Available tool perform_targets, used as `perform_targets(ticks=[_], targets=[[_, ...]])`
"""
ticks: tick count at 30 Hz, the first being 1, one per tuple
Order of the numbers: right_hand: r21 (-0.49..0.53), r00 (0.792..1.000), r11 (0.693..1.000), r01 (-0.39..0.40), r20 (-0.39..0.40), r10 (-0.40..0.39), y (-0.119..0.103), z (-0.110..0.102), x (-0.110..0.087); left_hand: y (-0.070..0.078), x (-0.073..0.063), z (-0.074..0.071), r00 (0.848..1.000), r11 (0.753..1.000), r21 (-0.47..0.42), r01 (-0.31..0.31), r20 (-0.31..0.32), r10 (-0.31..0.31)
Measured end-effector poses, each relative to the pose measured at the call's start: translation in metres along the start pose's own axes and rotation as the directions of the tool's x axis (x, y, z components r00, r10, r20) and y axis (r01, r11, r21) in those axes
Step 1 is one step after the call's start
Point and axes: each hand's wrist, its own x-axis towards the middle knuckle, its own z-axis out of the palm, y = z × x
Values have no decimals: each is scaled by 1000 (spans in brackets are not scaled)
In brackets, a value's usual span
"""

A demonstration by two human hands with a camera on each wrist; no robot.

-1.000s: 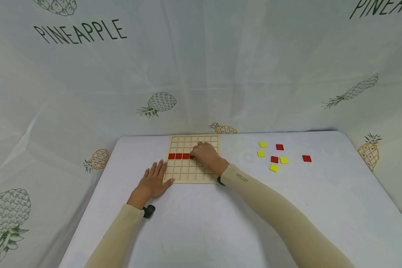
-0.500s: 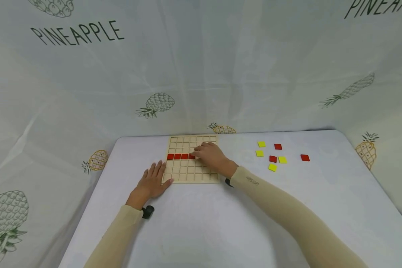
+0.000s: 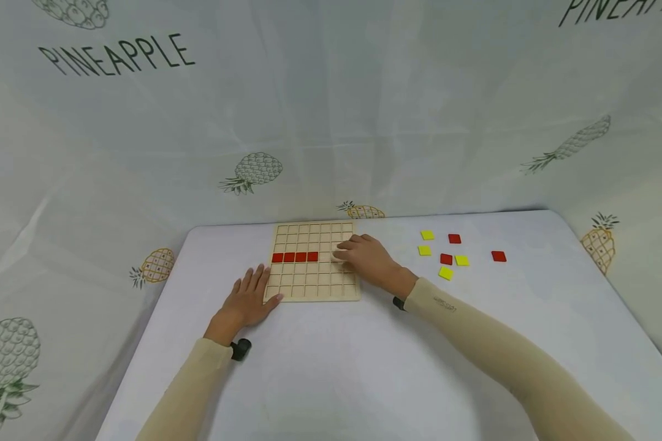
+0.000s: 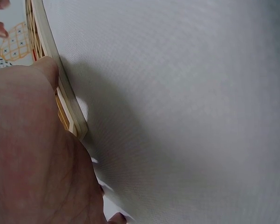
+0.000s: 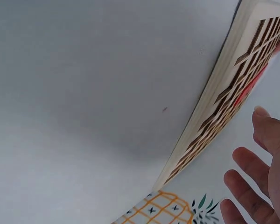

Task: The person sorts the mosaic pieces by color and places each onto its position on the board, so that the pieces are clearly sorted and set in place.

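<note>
A light wooden board (image 3: 309, 294) with a grid of square recesses lies near the table's far edge. Several red square tiles (image 3: 289, 257) form a row across its left half. My left hand (image 3: 246, 304) rests flat at the board's lower left corner, fingers spread and thumb touching its edge; the left wrist view shows the thumb on the wooden rim (image 4: 67, 100). Over the board's right side is my right hand (image 3: 367, 261), holding nothing. In the right wrist view its fingers (image 5: 249, 165) are apart and loosely bent, off the grid.
Loose yellow tiles (image 3: 445, 273) and red tiles (image 3: 499, 256) lie scattered on the white table (image 3: 320, 367) right of the board. Behind the table hangs a pale cloth (image 3: 320, 122) printed with pineapples.
My right hand has let go of the fourth red tile in the row and moved right across the board. The left hand stays at the corner. The head view has shifted slightly.
</note>
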Motion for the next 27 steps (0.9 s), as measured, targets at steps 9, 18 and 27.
perform_targets(ticks=[9, 18, 27], targets=[[1, 998, 1000, -11, -59, 11, 11, -5, -19, 2, -3, -4, 1000, 1000, -13, -3, 5, 3], [-14, 999, 999, -52, -18, 52, 20, -10, -36, 5, -6, -8, 1000, 1000, -28, -1, 13, 1], [-11, 996, 997, -75, -38, 75, 29, -14, -53, 8, -6, -9, 1000, 1000, -31, 3, 25, -2]])
